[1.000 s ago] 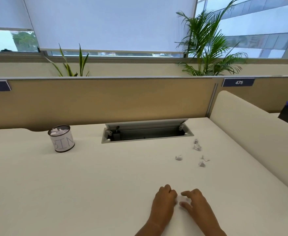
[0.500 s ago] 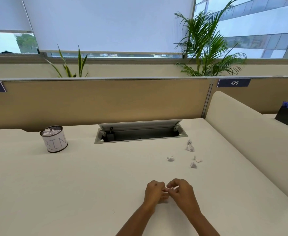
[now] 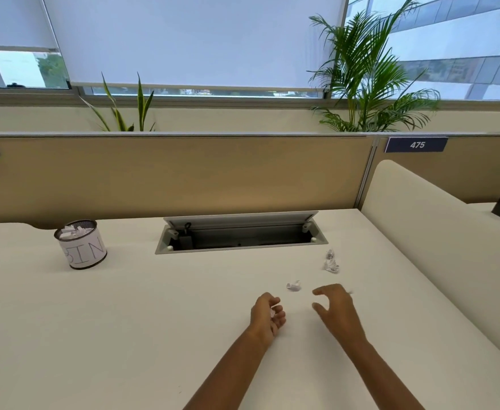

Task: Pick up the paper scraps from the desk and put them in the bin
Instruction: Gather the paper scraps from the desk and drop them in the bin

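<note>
My left hand (image 3: 268,313) is cupped palm up over the white desk (image 3: 124,321) with a small white paper scrap (image 3: 272,312) held inside its curled fingers. My right hand (image 3: 336,303) hovers just to the right, fingers spread and empty. A crumpled scrap (image 3: 293,285) lies between the two hands, slightly farther back. Two more scraps (image 3: 331,265) (image 3: 329,253) lie beyond the right hand. My right hand covers the spot where other scraps lay. The small round bin (image 3: 80,244), labelled BIN and holding several scraps, stands far left.
An open cable tray (image 3: 239,232) is sunk into the desk's back middle. A tan partition (image 3: 183,176) runs along the back, and a cream divider panel (image 3: 438,241) walls off the right side. Plants stand behind the partition.
Both hands were pinched together over one scrap. They have separated: the left keeps the scrap in its curled palm, and the right has opened and reached forward towards the loose scraps.
</note>
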Demonstrator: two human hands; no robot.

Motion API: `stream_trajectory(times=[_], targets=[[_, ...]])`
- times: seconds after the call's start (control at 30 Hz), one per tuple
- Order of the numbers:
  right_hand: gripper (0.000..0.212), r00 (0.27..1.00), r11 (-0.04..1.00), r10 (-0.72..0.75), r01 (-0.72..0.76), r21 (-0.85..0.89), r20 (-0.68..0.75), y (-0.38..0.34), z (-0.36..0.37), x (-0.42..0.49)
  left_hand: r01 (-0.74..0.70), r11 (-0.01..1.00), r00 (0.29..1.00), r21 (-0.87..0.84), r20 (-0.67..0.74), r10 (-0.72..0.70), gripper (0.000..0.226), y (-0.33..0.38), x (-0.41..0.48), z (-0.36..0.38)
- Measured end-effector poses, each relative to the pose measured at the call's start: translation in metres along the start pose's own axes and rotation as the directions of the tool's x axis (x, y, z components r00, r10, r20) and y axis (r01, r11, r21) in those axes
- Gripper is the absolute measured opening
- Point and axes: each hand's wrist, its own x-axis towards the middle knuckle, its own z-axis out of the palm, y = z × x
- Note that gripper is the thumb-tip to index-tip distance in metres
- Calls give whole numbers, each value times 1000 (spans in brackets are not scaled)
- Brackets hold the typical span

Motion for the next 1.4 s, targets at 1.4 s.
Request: stream_trajectory(times=[1.4], targets=[[33,954,956,-286,279,87,92,-116,84,-14,128,888,990,-442,103,-92,33,43,-4,-55]])
